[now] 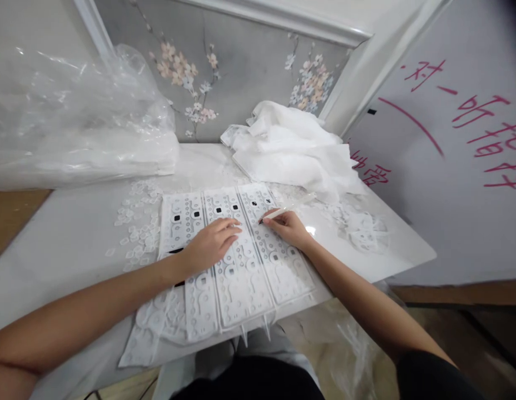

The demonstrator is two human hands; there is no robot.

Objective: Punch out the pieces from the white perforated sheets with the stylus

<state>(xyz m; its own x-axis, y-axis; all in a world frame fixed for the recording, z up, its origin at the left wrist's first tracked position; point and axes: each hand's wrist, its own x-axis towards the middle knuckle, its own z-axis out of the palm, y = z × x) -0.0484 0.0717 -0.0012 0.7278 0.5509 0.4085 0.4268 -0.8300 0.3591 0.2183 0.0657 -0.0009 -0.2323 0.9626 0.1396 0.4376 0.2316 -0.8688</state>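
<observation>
White sheets (243, 294) with rows of cut-out shapes and small black squares lie side by side at the table's near edge. My left hand (211, 243) rests on the middle of them, fingers apart and slightly bent, holding nothing. In my right hand (286, 226) is a slim whitish pen-like tool (297, 203), its dark tip touching the right-hand sheet near a black square. The fingers of that hand are closed round the tool. Under the left forearm, more loose sheet strips (143, 340) stick out past the others.
Small clear pieces (145, 222) lie scattered left of the sheets. Plastic scraps (366, 230) sit at the right. A big clear plastic bag (83, 122) stands back left, and crumpled white material (291, 147) lies at the back. A whiteboard (449, 222) with red writing borders the right side.
</observation>
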